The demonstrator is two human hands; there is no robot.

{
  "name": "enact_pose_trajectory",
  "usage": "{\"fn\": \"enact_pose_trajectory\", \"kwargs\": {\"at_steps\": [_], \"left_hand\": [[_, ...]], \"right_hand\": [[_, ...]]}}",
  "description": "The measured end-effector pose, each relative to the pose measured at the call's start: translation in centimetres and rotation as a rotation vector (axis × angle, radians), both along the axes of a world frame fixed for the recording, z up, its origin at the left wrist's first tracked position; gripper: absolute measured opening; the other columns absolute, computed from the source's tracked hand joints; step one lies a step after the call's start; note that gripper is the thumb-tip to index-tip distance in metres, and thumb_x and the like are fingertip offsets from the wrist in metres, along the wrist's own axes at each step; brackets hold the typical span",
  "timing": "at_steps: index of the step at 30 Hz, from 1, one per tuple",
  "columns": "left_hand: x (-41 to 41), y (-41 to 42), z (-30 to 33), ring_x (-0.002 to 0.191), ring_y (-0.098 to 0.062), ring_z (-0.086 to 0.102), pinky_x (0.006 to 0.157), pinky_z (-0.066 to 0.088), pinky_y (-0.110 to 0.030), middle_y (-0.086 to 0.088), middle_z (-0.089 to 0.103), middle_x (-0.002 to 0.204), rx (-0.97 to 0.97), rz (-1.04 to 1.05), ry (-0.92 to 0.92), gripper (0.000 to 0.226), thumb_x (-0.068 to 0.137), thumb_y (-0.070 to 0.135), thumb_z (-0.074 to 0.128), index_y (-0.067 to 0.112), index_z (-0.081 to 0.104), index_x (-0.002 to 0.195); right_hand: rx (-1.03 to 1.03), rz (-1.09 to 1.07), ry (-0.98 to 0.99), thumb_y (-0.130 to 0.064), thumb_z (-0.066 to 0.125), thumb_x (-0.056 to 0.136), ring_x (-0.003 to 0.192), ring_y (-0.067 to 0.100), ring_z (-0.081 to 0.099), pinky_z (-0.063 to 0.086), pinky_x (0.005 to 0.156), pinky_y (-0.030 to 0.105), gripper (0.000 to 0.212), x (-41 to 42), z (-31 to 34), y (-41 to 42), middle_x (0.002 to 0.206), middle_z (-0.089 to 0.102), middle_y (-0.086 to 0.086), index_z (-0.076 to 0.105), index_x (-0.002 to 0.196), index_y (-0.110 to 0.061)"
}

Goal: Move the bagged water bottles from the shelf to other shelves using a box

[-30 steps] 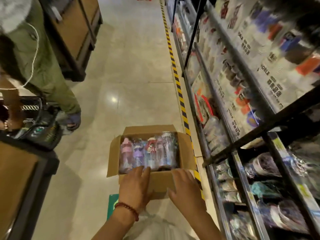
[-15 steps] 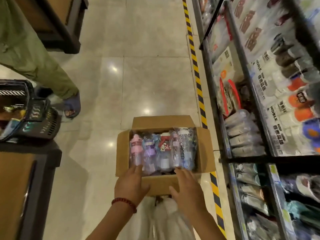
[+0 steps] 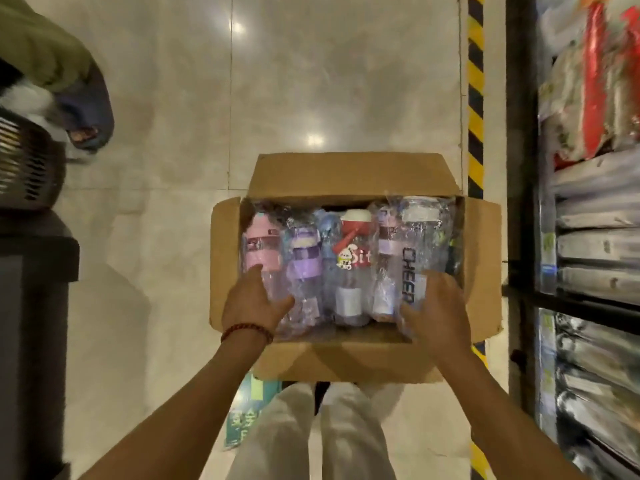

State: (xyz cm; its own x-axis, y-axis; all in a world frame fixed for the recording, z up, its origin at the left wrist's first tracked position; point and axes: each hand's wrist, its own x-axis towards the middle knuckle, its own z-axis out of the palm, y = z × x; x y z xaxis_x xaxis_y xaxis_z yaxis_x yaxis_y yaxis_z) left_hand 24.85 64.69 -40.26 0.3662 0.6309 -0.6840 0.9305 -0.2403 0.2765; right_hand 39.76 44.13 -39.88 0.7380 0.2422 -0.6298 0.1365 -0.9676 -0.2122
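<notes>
An open cardboard box (image 3: 353, 174) stands on the floor in front of my legs. Several bagged water bottles lie side by side in it: a pink one (image 3: 261, 244), a purple one (image 3: 304, 254), a red-lidded one (image 3: 353, 237) and a clear one marked CHEER (image 3: 424, 237). My left hand (image 3: 252, 303) rests with spread fingers on the near ends of the pink and purple bottles. On the near end of the clear bottle lies my right hand (image 3: 438, 313), fingers apart. Neither hand is closed around a bottle.
A black shelf rack (image 3: 595, 244) with more bagged goods runs along the right, behind yellow-black floor tape (image 3: 475, 81). Another person's foot (image 3: 86, 116) and a dark basket (image 3: 24, 161) are at the left, above a dark counter (image 3: 31, 306). A green floor sticker (image 3: 249, 410) lies by my legs.
The view has tipped down onto the box and closed in. Both hands have moved from the box's near wall forward onto the bagged bottles.
</notes>
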Motion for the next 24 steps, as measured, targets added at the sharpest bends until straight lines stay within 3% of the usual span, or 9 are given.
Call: {"fn": "enact_pose_trajectory", "kwargs": {"at_steps": [2,5,7,12,16,19,24], "left_hand": [[-0.3,0.5,-3.4,0.122,-0.032,0.048,0.099,0.043,-0.039,-0.015,0.049,0.135,0.0,0.065,0.076,0.087,0.07,0.042,0.078,0.008,0.039,0.14],[-0.7,0.5,-7.1,0.106,-0.035,0.054,0.089,0.049,-0.045,-0.016,0.054,0.121,0.016,0.135,0.112,0.087,0.062,0.047,0.08,0.008,0.042,0.129],[-0.7,0.5,-8.6,0.107,-0.037,0.053,0.089,0.048,-0.046,-0.018,0.052,0.121,0.043,0.14,0.141,0.093,0.061,0.048,0.081,0.006,0.037,0.132],[0.1,1.0,-11.1,0.104,-0.039,0.056,0.087,0.051,-0.045,-0.02,0.056,0.116,0.113,0.248,0.125,0.094,0.061,0.048,0.082,0.003,0.037,0.131],[0.5,0.9,-12.3,0.097,-0.039,0.06,0.082,0.054,-0.048,-0.02,0.058,0.111,0.085,0.335,0.169,0.096,0.049,0.054,0.083,0.0,0.047,0.12],[0.4,1.0,-12.3,0.092,-0.035,0.062,0.08,0.055,-0.046,-0.016,0.061,0.11,0.058,0.43,0.141,0.105,0.034,0.064,0.072,0.005,0.052,0.118],[0.0,-0.1,-9.6,0.096,-0.032,0.058,0.082,0.051,-0.041,-0.012,0.058,0.111,-0.043,0.535,0.081,0.079,0.058,0.033,0.086,0.009,0.045,0.122]], "right_hand": [[-0.08,-0.069,-0.012,-0.031,0.071,0.081,0.121,0.035,0.043,0.044,0.092,0.043,0.067,1.5,-2.7,-0.7,0.133,0.043,0.019,0.039,0.133,-0.005],[-0.12,-0.149,0.019,-0.038,0.073,0.08,0.13,0.037,0.036,0.04,0.097,0.044,0.091,2.9,-5.9,-1.6,0.144,0.034,0.021,0.02,0.145,-0.001],[-0.14,-0.139,0.064,-0.041,0.073,0.079,0.133,0.038,0.032,0.037,0.101,0.043,0.101,3.3,-7.8,-1.8,0.148,0.027,0.022,0.013,0.147,0.001],[0.011,-0.329,0.015,-0.039,0.086,0.064,0.103,0.038,0.056,0.05,0.075,0.038,0.083,3.3,-11.0,-1.1,0.119,0.05,0.021,0.038,0.12,-0.002],[0.01,-0.364,-0.109,-0.037,0.087,0.061,0.096,0.041,0.057,0.05,0.08,0.047,0.076,2.7,-11.7,-0.9,0.109,0.054,0.023,0.042,0.11,0.0],[0.038,-0.413,-0.111,-0.032,0.087,0.062,0.095,0.041,0.057,0.05,0.081,0.049,0.072,2.5,-11.3,-0.7,0.109,0.054,0.021,0.043,0.109,-0.001],[0.093,-0.492,-0.025,-0.035,0.086,0.06,0.092,0.033,0.06,0.052,0.077,0.04,0.072,2.8,-8.9,-0.2,0.106,0.058,0.013,0.046,0.112,-0.006]]}}
